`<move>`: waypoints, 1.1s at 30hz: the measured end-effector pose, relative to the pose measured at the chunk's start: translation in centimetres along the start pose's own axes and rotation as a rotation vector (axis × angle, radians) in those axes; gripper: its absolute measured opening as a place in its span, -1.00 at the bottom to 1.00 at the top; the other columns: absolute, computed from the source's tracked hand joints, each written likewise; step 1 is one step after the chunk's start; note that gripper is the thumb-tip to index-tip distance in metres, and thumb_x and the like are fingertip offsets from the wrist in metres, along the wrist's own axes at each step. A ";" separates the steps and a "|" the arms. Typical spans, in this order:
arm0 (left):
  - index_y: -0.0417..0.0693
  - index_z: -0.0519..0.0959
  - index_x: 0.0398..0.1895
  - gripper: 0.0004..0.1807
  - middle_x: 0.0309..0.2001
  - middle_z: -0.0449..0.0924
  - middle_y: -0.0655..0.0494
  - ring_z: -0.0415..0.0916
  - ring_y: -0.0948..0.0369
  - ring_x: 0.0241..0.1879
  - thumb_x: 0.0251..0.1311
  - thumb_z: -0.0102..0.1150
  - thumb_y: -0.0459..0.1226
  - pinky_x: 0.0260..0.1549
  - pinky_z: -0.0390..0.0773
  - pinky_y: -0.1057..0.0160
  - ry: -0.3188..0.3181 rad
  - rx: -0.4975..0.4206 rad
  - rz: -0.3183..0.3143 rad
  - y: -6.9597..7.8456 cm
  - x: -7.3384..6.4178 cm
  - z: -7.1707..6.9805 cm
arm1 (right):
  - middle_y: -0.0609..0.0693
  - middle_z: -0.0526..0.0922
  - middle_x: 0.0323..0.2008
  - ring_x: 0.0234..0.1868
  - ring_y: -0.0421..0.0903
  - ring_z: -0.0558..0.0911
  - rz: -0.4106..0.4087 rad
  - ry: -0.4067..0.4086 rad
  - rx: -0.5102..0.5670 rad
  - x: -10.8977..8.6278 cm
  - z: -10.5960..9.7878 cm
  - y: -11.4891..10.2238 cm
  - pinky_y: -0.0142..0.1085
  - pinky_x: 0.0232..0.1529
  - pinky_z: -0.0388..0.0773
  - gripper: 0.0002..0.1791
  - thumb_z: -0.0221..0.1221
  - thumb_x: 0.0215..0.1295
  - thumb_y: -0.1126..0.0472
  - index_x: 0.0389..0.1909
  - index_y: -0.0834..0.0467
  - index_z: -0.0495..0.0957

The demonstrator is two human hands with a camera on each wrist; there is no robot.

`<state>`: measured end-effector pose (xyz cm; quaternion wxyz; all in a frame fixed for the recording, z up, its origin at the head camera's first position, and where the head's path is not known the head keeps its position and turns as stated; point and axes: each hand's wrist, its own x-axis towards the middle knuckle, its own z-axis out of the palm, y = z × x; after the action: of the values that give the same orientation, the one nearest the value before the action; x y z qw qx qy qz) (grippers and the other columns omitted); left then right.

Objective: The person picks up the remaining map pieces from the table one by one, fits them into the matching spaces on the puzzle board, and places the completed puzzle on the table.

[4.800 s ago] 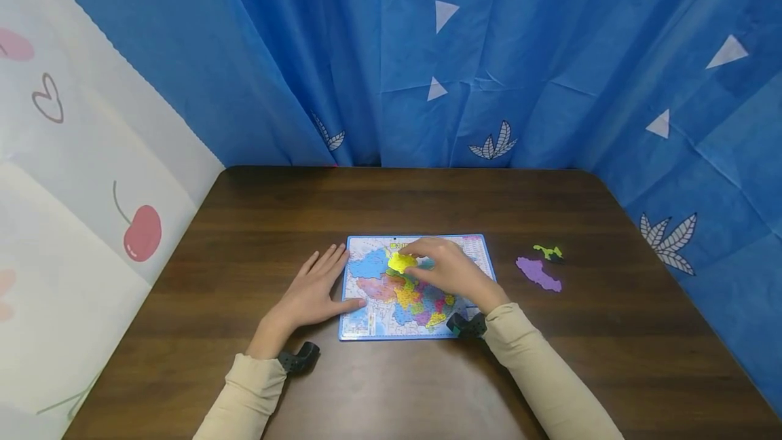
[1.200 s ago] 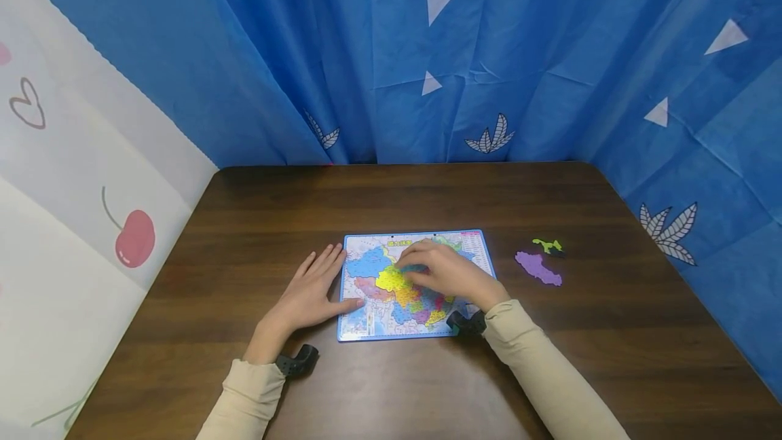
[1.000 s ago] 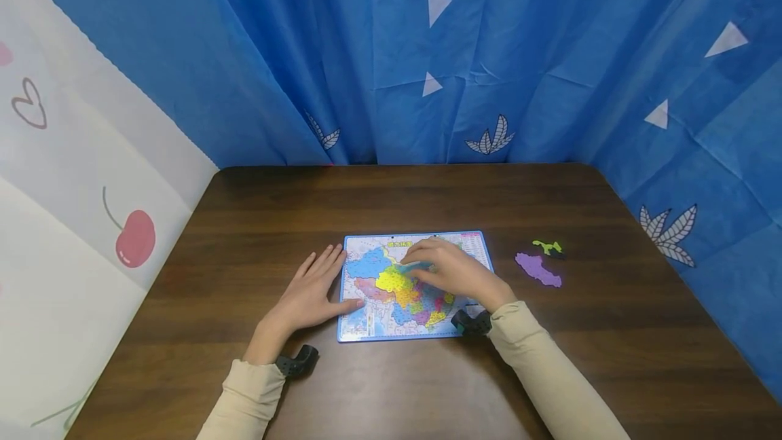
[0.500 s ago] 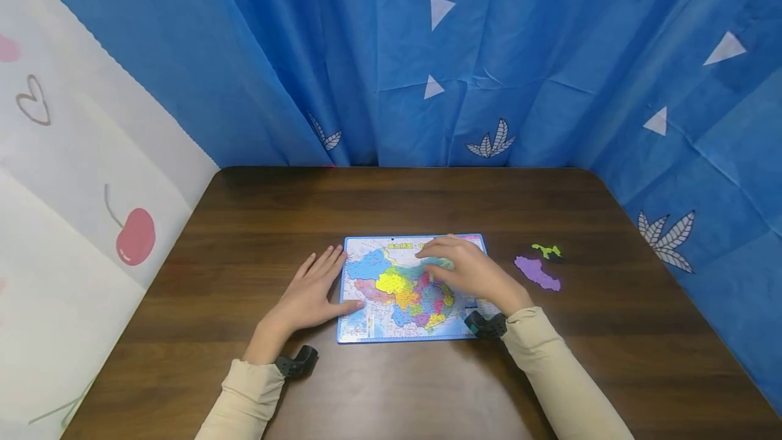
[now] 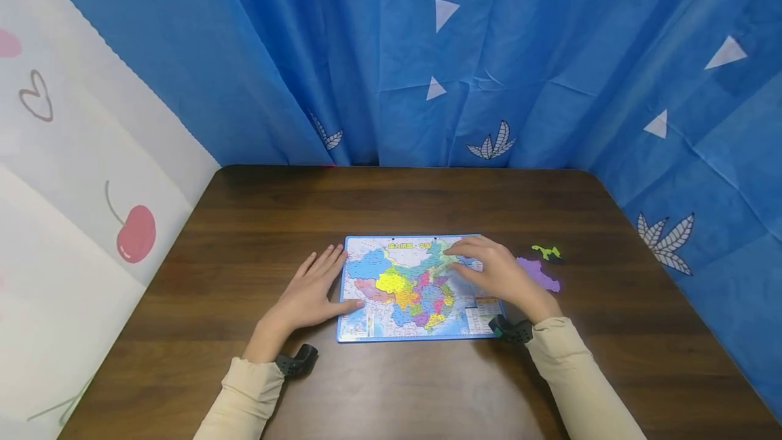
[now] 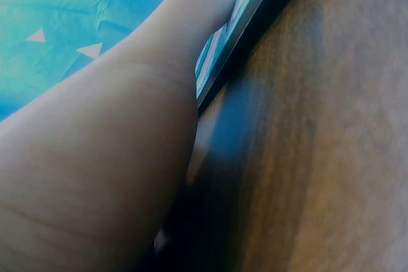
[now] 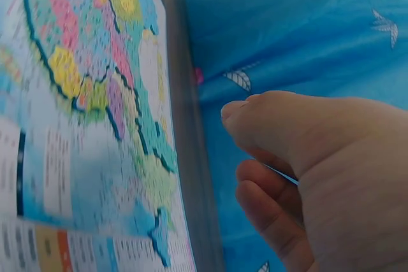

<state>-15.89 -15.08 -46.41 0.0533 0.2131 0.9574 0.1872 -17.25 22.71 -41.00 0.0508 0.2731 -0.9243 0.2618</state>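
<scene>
A map puzzle board (image 5: 379, 328) with a blue rim lies on the table, many coloured pieces set in its map. Among them are a yellow piece (image 5: 392, 282) and a long teal piece (image 7: 148, 125). My left hand (image 5: 310, 290) lies flat at the board's left edge, its thumb resting on the board. Over the right part of the board hovers my right hand (image 5: 504, 273), fingers loosely bent, thumb apart from them, holding nothing. To the right, a loose purple piece (image 5: 540, 276) is partly hidden by that hand. Beyond it lies a small yellow-green piece (image 5: 546, 251).
The dark wooden table (image 5: 275, 209) stretches around the board on all sides. A blue curtain (image 5: 403, 53) hangs behind its far edge. A patterned white sheet (image 5: 73, 223) stands along the left. Both wrists wear a black camera (image 5: 512, 328).
The yellow piece went from my right fingers into the map. After that my right hand worked on a teal piece, released it and moved right. My left hand has stayed put.
</scene>
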 end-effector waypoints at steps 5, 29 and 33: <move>-0.09 0.06 0.65 0.23 0.66 -0.06 -0.03 -0.16 -0.01 0.66 0.11 0.13 0.48 0.60 -0.19 -0.18 0.005 0.006 0.004 0.0 0.1 0.1 | 0.00 0.75 0.09 0.17 0.06 0.67 0.008 0.021 -0.016 -0.9 -0.4 0.8 0.09 0.16 0.65 -0.61 0.46 0.22 0.25 0.09 0.06 0.74; -0.07 0.05 0.66 0.24 0.67 -0.09 -0.01 -0.18 0.02 0.67 0.11 0.11 0.50 0.61 -0.22 -0.15 -0.008 -0.001 -0.007 0.1 0.0 -0.1 | 0.17 0.73 0.09 0.07 0.19 0.69 0.175 0.103 -0.081 -5.8 -1.9 4.8 0.16 0.03 0.69 -0.57 0.43 0.27 0.24 0.16 0.14 0.67; -0.08 0.04 0.66 0.24 0.67 -0.10 -0.02 -0.19 0.01 0.67 0.11 0.11 0.50 0.61 -0.22 -0.15 -0.009 -0.003 -0.003 0.1 0.0 -0.1 | 0.19 0.74 0.06 0.00 0.19 0.73 0.162 0.143 -0.082 -6.6 -2.1 5.6 0.15 -0.02 0.70 -0.57 0.43 0.26 0.28 0.16 0.17 0.67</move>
<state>-15.91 -15.03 -46.30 0.0582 0.2126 0.9572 0.1874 -14.74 30.99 -43.31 0.1062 0.1758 -0.9473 0.2459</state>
